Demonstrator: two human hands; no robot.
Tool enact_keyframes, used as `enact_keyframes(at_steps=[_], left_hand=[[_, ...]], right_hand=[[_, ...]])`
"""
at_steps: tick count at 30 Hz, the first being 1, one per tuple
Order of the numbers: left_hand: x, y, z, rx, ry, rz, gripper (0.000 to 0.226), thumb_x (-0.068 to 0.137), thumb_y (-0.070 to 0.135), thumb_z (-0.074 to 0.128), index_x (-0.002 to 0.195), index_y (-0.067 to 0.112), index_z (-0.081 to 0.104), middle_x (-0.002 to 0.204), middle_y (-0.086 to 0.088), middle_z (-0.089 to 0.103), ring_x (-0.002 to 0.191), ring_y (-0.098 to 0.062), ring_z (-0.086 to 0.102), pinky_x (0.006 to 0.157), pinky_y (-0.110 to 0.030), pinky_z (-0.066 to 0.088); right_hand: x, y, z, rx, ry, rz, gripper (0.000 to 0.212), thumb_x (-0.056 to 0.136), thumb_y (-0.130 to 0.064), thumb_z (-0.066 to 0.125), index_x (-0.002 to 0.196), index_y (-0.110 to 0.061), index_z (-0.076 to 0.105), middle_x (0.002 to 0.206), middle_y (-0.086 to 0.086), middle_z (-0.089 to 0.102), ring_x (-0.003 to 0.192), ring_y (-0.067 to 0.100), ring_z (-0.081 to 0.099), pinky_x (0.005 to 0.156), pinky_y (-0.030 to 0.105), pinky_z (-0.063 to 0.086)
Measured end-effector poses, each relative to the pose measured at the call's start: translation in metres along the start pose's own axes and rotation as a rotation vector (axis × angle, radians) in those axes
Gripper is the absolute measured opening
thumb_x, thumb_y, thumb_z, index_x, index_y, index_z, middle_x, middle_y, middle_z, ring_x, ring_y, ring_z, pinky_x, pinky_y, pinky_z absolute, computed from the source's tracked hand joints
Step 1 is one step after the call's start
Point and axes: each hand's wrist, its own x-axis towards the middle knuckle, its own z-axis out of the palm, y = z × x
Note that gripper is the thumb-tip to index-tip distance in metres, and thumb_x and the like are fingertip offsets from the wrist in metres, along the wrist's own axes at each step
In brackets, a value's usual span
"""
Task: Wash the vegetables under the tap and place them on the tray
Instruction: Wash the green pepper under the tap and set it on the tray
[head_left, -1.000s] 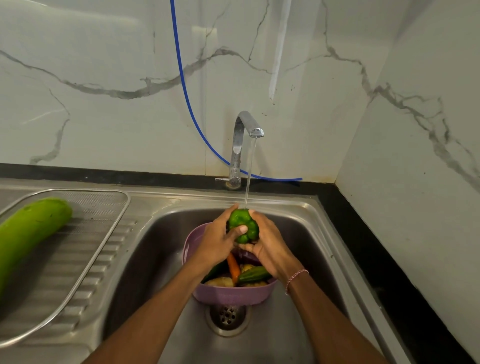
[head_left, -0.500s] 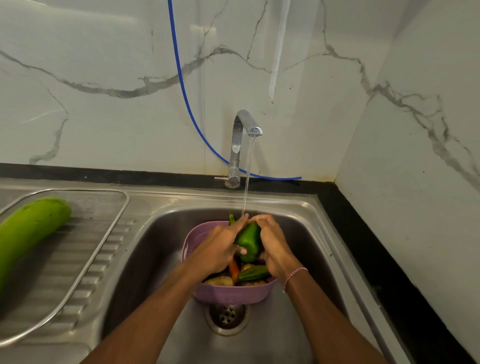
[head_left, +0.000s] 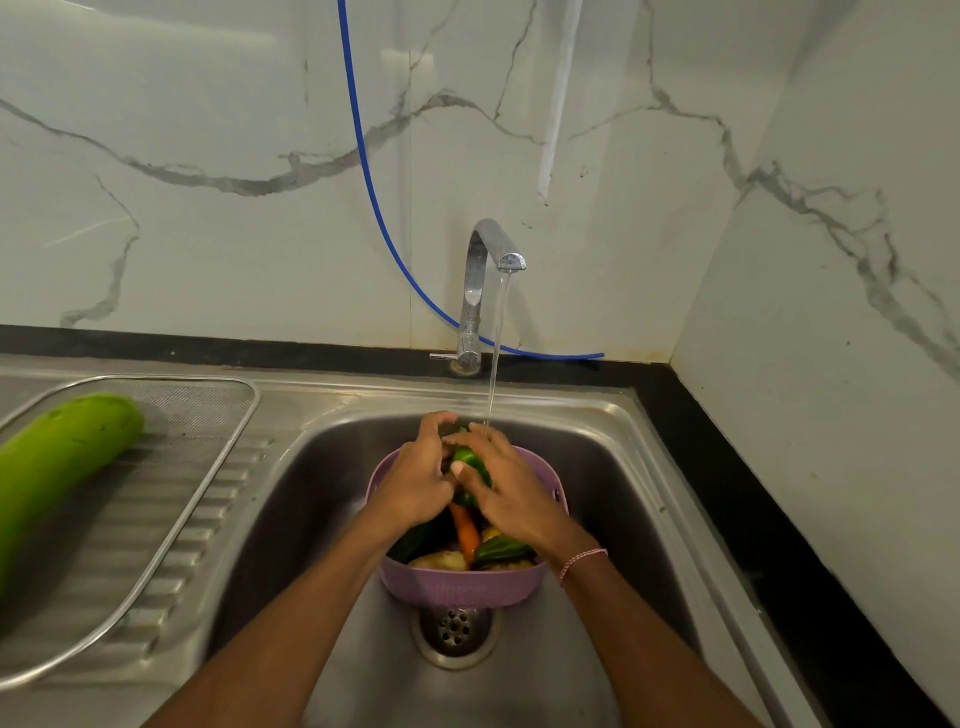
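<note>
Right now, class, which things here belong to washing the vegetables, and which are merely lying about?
Part of the job: tap, green pepper, both hands (left, right), purple basket, tray, gourd.

Lying about: blue hose, drain.

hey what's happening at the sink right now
A person is rinsing a green capsicum under the running tap, rubbing it between the left hand and right hand. They hold it above a purple basket in the sink, with a carrot and other vegetables inside. A long green gourd lies on the tray to the left.
</note>
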Motion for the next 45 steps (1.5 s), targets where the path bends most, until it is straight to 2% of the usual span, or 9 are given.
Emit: enact_keyframes(at_steps=[3,6,10,18,21,26,30,35,45], left_hand=[[0.000,0.005,0.001,-0.077,0.001,-0.005,0.071,0.094,0.007,0.071,0.151,0.025,0.032,0.122,0.010,0.063,0.112,-0.005,0.060,0.078,-0.003,0.048],[0.004,0.003,0.005,-0.207,0.041,0.004,0.062,0.089,0.021,0.077,0.142,0.034,0.047,0.128,0.009,0.069,0.120,-0.009,0.064,0.102,-0.031,0.054],[0.003,0.007,0.011,-0.379,-0.072,-0.055,0.037,0.098,0.028,0.063,0.132,0.042,0.056,0.123,0.005,0.070,0.119,-0.017,0.066,0.107,-0.052,0.051],[-0.001,0.008,0.009,-0.362,-0.070,-0.064,0.030,0.113,0.023,0.034,0.138,0.037,0.043,0.128,-0.001,0.060,0.120,-0.015,0.062,0.104,-0.045,0.055],[-0.002,0.013,0.011,-0.245,-0.029,-0.015,0.028,0.112,0.029,0.036,0.138,0.023,0.046,0.123,-0.001,0.064,0.113,-0.011,0.064,0.099,-0.036,0.057],[-0.002,0.017,0.016,-0.161,0.140,-0.012,0.023,0.110,0.038,0.040,0.116,0.022,0.056,0.097,0.003,0.068,0.091,-0.012,0.068,0.081,-0.034,0.058],[-0.001,0.018,0.020,-0.192,0.255,-0.018,0.020,0.107,0.041,0.050,0.110,0.029,0.065,0.094,0.006,0.072,0.088,-0.009,0.070,0.079,-0.033,0.058],[-0.001,0.019,0.022,-0.274,0.207,-0.052,0.022,0.106,0.041,0.051,0.113,0.029,0.069,0.096,0.005,0.073,0.091,-0.011,0.073,0.077,-0.046,0.065],[-0.003,0.015,0.019,-0.166,0.174,-0.078,0.036,0.109,0.041,0.043,0.133,0.023,0.063,0.112,0.003,0.070,0.105,-0.013,0.068,0.088,-0.044,0.062]], right_hand=[[-0.001,0.000,0.000,0.000,0.118,-0.008,0.028,0.110,-0.028,0.050,0.138,-0.029,0.057,0.145,-0.005,0.051,0.128,0.015,0.055,0.108,0.036,0.051],[0.000,-0.005,-0.002,0.127,0.227,0.073,0.014,0.110,-0.033,0.048,0.120,-0.038,0.058,0.126,-0.012,0.057,0.110,0.014,0.064,0.086,0.043,0.064],[-0.003,-0.011,-0.007,0.361,0.314,0.162,0.017,0.110,-0.035,0.051,0.122,-0.031,0.062,0.111,-0.005,0.065,0.087,0.018,0.075,0.063,0.037,0.067],[0.002,-0.003,-0.003,0.592,0.057,0.232,0.037,0.112,-0.030,0.045,0.149,-0.036,0.042,0.142,0.003,0.055,0.127,0.024,0.063,0.090,0.046,0.065],[0.000,-0.003,-0.006,0.523,0.111,0.223,0.038,0.113,-0.028,0.042,0.152,-0.030,0.041,0.139,0.001,0.054,0.119,0.016,0.063,0.076,0.023,0.064],[0.000,-0.006,-0.002,0.448,0.245,0.208,0.027,0.113,-0.035,0.042,0.135,-0.026,0.054,0.122,0.000,0.063,0.108,0.012,0.066,0.071,0.017,0.061],[0.002,-0.009,0.001,0.516,0.362,0.292,0.020,0.110,-0.043,0.047,0.118,-0.037,0.064,0.110,-0.005,0.067,0.100,0.018,0.074,0.072,0.041,0.067],[0.002,-0.010,-0.004,0.578,0.329,0.350,0.026,0.108,-0.044,0.050,0.125,-0.028,0.062,0.117,0.005,0.065,0.095,0.027,0.077,0.060,0.036,0.066],[0.004,-0.001,0.003,0.349,0.188,0.297,0.023,0.112,-0.037,0.037,0.133,-0.037,0.049,0.107,0.003,0.065,0.099,0.024,0.073,0.079,0.050,0.066]])
